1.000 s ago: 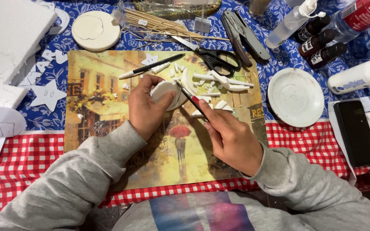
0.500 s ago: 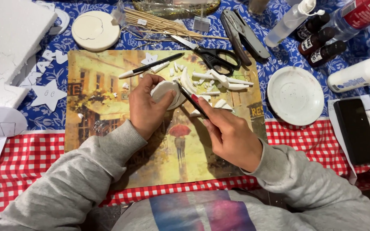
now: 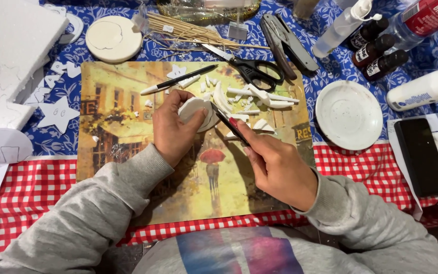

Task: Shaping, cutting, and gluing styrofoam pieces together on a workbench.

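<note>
On the painted mat (image 3: 128, 132), left hand (image 3: 171, 129) and foam piece (image 3: 194, 112) unmoved — knife (image 3: 230, 126) still cutting.

Both arms wear loose grey sweatshirt sleeves with ribbed cuffs, and a blue-and-pink printed panel crosses the chest.

We are at a home craft desk (image 3: 36, 182), a hobby corner rather than a workshop. 2 household tablecloths cover it, a blue floral one (image 3: 330, 66) and a red checked one (image 3: 361, 167), with a painted street-scene placemat (image 3: 128, 127) serving as a cutting board. Around it we see scissors (image 3: 252, 68), a bundle of wooden skewers (image 3: 188, 33), a white glue bottle (image 3: 424, 90), 3 small dark paint bottles (image 3: 376, 50), a white saucer (image 3: 349, 114), foam sheets (image 3: 11, 45) and cut-out foam stars (image 3: 59, 112).
</note>
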